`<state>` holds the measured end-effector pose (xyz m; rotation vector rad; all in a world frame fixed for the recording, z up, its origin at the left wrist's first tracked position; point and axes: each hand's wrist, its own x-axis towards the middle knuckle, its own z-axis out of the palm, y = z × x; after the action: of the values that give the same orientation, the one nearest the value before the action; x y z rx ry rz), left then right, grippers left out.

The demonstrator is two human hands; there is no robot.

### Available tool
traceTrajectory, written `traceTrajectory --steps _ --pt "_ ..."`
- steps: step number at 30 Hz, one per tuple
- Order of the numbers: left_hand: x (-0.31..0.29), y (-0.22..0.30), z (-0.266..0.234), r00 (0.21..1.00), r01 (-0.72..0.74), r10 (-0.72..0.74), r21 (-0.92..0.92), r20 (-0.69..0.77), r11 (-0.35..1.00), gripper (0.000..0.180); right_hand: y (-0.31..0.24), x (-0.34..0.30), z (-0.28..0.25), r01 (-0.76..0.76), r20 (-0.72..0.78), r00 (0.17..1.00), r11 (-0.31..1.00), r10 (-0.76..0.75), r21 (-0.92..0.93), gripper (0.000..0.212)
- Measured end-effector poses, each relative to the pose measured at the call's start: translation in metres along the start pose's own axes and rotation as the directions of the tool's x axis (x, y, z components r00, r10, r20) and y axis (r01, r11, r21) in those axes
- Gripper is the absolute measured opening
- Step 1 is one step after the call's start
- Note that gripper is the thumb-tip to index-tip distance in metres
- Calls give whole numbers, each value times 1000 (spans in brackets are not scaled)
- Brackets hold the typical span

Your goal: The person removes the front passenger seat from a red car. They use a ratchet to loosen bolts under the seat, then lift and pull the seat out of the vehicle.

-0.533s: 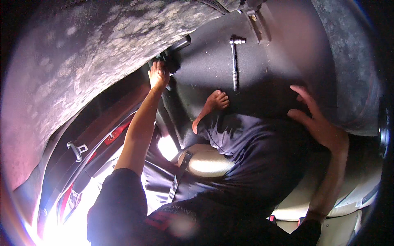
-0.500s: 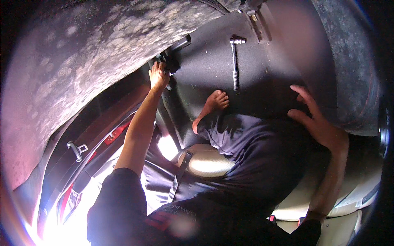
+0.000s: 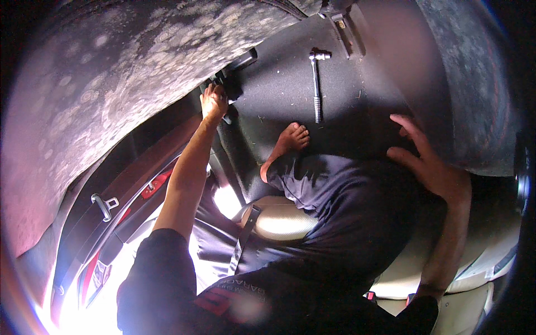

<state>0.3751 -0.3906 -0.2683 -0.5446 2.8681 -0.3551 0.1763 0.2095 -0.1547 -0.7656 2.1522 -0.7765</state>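
My left hand (image 3: 214, 102) reaches far forward, fingers curled on a dark bracket (image 3: 230, 84) at the edge of the black carpet, under a mottled grey panel (image 3: 128, 72). Whether it grips a small part there is hidden by the fingers. My right hand (image 3: 427, 164) is spread open and pressed flat against a dark upholstered side surface on the right. A chrome ratchet wrench (image 3: 316, 84) lies loose on the black carpet (image 3: 285, 89) between the two hands. My bare foot (image 3: 290, 139) rests on the carpet just below it.
A beige seat cushion (image 3: 282, 220) with a grey seat belt (image 3: 245, 231) across it sits under my leg. A metal latch loop (image 3: 103, 205) and red trim (image 3: 159, 181) show by the bright door opening at lower left. A metal rail (image 3: 343, 28) stands above the wrench.
My left hand has shifted slightly down along the bracket. The view has drifted a little; the wrench, foot and right hand keep their places.
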Motion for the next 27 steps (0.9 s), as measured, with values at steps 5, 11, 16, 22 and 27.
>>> traceTrajectory --steps 5,11,16,22,27 --pt "0 0 -2 998 13 -13 3 66 1000 19 1 0 -1 47 -11 999 996 -48 -74 59" --pt "-1 -4 6 998 48 -49 30 47 998 19 5 0 3 65 -23 997 993 -67 -94 59" --pt "1 -10 5 997 19 -11 -112 73 994 21 1 1 0 -27 44 999 999 25 38 59" --pt "-4 -1 1 997 47 -51 69 51 996 19 -1 4 -6 -14 115 993 1000 16 -15 65" --pt "-9 5 4 994 12 -20 -80 -104 997 15 -3 3 -6 -79 141 987 996 74 34 65"
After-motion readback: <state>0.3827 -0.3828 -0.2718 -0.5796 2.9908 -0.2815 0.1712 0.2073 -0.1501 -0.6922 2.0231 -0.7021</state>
